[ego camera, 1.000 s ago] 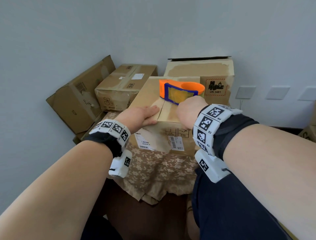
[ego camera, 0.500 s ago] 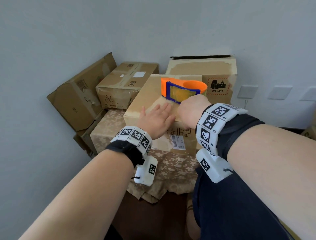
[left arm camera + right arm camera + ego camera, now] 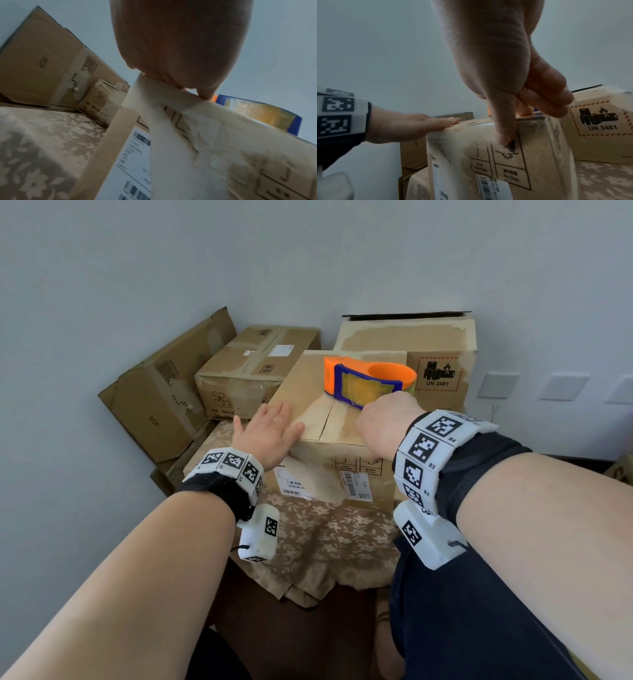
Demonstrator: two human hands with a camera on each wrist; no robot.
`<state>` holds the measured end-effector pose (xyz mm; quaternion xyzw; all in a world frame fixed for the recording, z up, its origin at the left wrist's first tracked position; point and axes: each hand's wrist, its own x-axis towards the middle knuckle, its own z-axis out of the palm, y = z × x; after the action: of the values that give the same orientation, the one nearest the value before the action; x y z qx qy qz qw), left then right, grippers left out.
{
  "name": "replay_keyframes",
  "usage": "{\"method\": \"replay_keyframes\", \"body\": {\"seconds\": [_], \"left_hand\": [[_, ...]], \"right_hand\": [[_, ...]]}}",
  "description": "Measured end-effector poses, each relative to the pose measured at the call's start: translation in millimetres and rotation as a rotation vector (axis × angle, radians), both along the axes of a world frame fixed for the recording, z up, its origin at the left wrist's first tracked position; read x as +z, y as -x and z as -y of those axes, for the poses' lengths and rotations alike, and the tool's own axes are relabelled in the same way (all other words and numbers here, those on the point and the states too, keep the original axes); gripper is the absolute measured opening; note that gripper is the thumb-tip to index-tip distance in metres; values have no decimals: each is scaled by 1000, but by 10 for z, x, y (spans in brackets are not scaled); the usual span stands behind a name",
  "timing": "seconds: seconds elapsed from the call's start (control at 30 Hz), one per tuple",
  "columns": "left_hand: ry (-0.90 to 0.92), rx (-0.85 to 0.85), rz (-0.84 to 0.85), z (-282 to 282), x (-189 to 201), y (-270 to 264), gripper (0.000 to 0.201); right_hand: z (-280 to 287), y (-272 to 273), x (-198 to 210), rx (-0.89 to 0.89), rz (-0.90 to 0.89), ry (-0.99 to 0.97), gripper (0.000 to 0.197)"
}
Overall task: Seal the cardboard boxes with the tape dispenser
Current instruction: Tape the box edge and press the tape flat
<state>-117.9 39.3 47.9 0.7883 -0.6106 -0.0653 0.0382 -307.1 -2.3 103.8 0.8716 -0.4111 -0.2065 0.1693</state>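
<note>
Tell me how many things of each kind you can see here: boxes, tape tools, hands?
Cardboard boxes: 4 (front box, tilted box, middle box, warning-label box)
Tape dispensers: 1 (orange and blue tape dispenser)
Hands: 2 (left hand, right hand)
Total: 7

orange-blue tape dispenser (image 3: 368,380), floral beige cloth (image 3: 329,529)

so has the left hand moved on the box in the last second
Yes. The left hand slid left along the box top, away from the centre seam toward its left edge, fingers now straight and flat.
</note>
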Motion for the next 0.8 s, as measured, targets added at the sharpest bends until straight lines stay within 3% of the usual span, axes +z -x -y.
{"method": "replay_keyframes", "body": {"seconds": [0.27,0.4,0.53,0.8], "left_hand": [[5,219,47,73,8,172,69],[-3,131,56,53,0,257,63],[-29,-23,82,34,12,515,59],[-59,-232,79,56,36,902,58]], "right_hand": [[33,108,-10,88,27,49,19],[71,184,-22,95,86,10,43],[106,314,-30,34,237,-38,52],[211,570,-139,-42,412,-257,47]]}}
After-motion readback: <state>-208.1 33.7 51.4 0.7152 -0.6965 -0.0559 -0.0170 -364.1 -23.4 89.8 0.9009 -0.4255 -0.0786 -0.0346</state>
